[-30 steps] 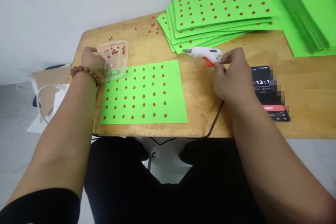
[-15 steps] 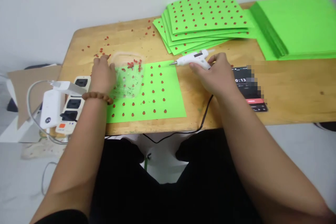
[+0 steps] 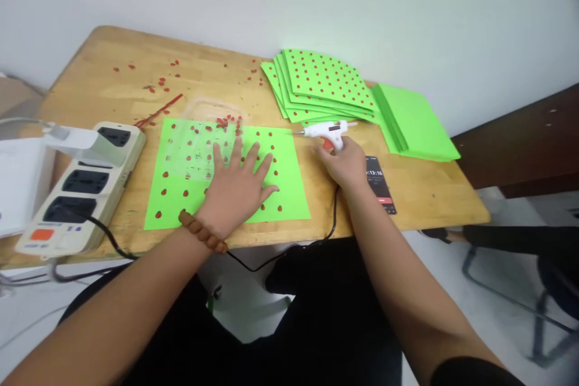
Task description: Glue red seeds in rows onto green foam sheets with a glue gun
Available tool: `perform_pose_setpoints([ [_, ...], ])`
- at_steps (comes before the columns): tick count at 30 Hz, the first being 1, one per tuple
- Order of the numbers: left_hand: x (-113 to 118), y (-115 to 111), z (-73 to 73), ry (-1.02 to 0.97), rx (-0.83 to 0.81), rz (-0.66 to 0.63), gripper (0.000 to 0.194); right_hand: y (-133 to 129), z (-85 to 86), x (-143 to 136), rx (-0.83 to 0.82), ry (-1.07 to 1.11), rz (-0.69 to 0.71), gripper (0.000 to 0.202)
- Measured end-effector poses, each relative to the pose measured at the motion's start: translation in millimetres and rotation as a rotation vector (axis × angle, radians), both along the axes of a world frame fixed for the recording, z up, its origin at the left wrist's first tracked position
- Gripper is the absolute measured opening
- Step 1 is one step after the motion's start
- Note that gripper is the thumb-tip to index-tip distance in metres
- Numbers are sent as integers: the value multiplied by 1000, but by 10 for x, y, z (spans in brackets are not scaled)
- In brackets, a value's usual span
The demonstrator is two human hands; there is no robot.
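My left hand [image 3: 239, 186] is spread over a green sheet [image 3: 292, 184] dotted with rows of small red pieces, its fingers apart and holding nothing. Whether the palm presses on the sheet I cannot tell. Just beyond the fingertips, a clear plastic tray [image 3: 205, 107] rests partly on the sheet, with loose red pieces [image 3: 225, 122] inside. My right hand [image 3: 347, 164] grips a white glue gun [image 3: 326, 130] by its handle, with a finger by the red trigger. Its metal nozzle points left, close to the sheet's upper right corner.
Behind lie a stack of dotted green sheets [image 3: 332, 81] and a pile of plain green sheets [image 3: 418, 120]. A phone [image 3: 379, 184] is beside my right wrist. At left sits a power strip [image 3: 81, 187] with cables. Red bits and a red strip [image 3: 163, 108] lie on the wooden table [image 3: 145, 42].
My left hand has moved from the tray's left side to over the dotted sheet, fingers spread. The glue gun stays in my right hand near the sheet's corner. The camera view has shifted.
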State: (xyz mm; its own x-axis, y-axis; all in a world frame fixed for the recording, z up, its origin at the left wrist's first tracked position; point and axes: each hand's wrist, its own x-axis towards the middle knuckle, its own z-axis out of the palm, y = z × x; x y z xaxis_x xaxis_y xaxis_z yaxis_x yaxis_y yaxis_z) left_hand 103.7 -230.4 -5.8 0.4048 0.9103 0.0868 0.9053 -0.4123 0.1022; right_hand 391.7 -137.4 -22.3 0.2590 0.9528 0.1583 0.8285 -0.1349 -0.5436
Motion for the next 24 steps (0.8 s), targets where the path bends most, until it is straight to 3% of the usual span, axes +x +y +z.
perform_pose_setpoints([
  [5, -110, 86, -48, 12, -84, 69, 66, 219, 0, -46, 42, -171, -18, 39],
  [11, -75, 70, -22, 11, -103, 58, 65, 202, -113, -107, 81, -208, 0, 36],
  [20, -58, 68, -29, -183, -147, 92, 66, 315, -284, 74, 168, -333, 50, 26],
  [24, -69, 58, -15, -199, -157, 85, 64, 318, -282, 95, 152, -329, 82, 24],
])
